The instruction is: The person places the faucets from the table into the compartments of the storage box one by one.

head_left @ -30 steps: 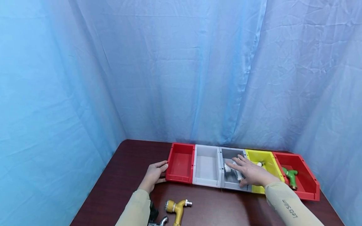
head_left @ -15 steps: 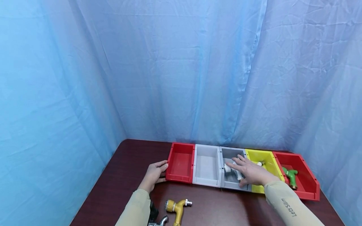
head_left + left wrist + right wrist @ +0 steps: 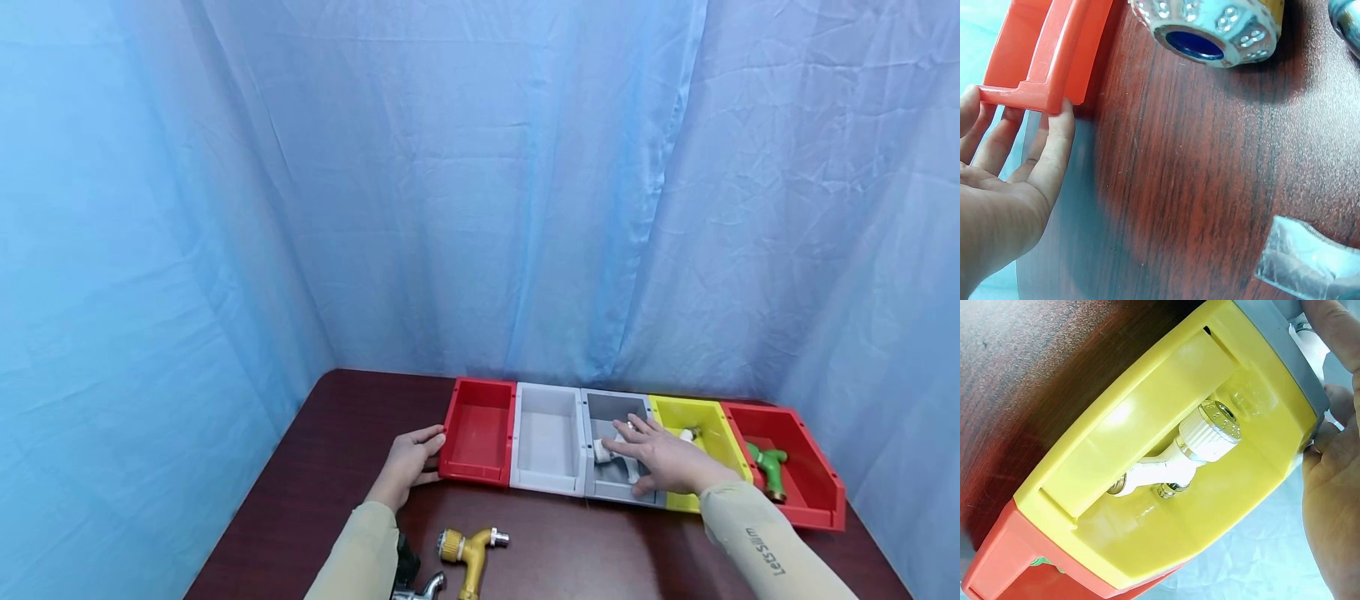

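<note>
My left hand (image 3: 408,465) touches the outer left side of the leftmost red bin (image 3: 480,433). In the left wrist view, its fairly straight fingers meet that bin's (image 3: 1060,56) end, with the thumb by the rim. My right hand (image 3: 670,460) reaches over the grey bin (image 3: 622,493), fingers spread above a white tap (image 3: 602,452) inside. The hand covers part of that tap, so contact is unclear. Beside the grey bin, another white tap (image 3: 1169,465) lies in the yellow bin (image 3: 1235,494).
A white bin (image 3: 549,433) stands between the left red and grey bins. The right-hand red bin (image 3: 813,479) holds a green tap (image 3: 772,475). A gold tap (image 3: 472,554) and a chrome tap (image 3: 429,587) lie in front; a clear plastic packet (image 3: 1310,259) lies nearby.
The right hand's fingers have shifted slightly, and the white tap in the grey bin has turned a little beneath them. The left hand stays in place at the red bin.
</note>
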Tool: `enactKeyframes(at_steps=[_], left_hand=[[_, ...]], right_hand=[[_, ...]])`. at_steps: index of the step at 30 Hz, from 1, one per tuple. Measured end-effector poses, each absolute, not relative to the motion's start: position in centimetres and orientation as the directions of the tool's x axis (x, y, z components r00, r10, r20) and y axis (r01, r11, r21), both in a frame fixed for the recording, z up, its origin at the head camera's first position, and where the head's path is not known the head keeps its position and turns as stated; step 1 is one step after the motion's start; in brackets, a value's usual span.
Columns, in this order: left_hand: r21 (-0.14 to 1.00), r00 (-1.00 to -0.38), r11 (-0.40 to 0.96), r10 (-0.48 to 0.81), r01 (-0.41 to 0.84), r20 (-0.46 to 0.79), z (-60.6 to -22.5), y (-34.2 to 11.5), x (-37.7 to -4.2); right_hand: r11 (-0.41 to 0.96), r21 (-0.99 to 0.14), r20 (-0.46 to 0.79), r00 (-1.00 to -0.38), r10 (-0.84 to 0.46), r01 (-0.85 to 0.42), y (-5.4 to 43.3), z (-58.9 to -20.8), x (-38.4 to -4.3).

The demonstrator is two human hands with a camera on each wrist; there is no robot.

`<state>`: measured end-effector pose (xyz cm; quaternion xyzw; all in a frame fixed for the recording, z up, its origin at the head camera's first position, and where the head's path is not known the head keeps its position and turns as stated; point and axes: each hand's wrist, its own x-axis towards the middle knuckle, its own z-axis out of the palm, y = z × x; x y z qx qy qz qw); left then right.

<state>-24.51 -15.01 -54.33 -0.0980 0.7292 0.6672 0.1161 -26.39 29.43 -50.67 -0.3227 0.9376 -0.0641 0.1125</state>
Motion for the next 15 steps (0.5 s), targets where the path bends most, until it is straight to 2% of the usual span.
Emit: enactKeyframes(at_steps=[15], left_hand=[[0.951, -0.953, 0.085, 0.022, -0.298, -0.301, -54.28, -15.17, -24.51]], right_hand=[[0.781, -0.164, -0.150, -0.768, -0.623, -0.602, 29.51, -50.79, -26.00]])
